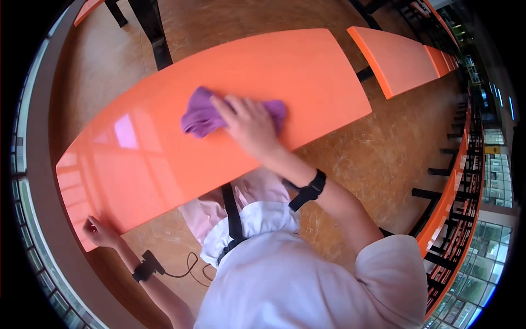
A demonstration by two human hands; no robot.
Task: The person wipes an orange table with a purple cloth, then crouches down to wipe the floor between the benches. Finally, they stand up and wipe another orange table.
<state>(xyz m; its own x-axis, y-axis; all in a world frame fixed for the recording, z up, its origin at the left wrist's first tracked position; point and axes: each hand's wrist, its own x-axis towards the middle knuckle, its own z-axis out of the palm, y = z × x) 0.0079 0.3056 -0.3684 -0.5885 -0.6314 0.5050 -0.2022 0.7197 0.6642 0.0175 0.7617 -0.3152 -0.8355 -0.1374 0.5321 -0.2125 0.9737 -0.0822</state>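
Observation:
My right hand [252, 127] presses down on a crumpled purple cloth [201, 114] on the orange tabletop [285, 60]. Its fingers lie over the cloth, which bunches out on both sides of the hand. At the lower left corner of the table, my left hand [101, 233] rests by the edge with its fingers curled in. Nothing shows in that hand. A black strap is on each wrist, and a cable runs from the left one [147, 266].
Another orange table [394, 57] stands beyond the right end, with a gap between. Long rows of orange tables [444, 214] with black supports run along the right. A pale ledge [38, 142] and windows border the left. The floor [361, 159] is brown.

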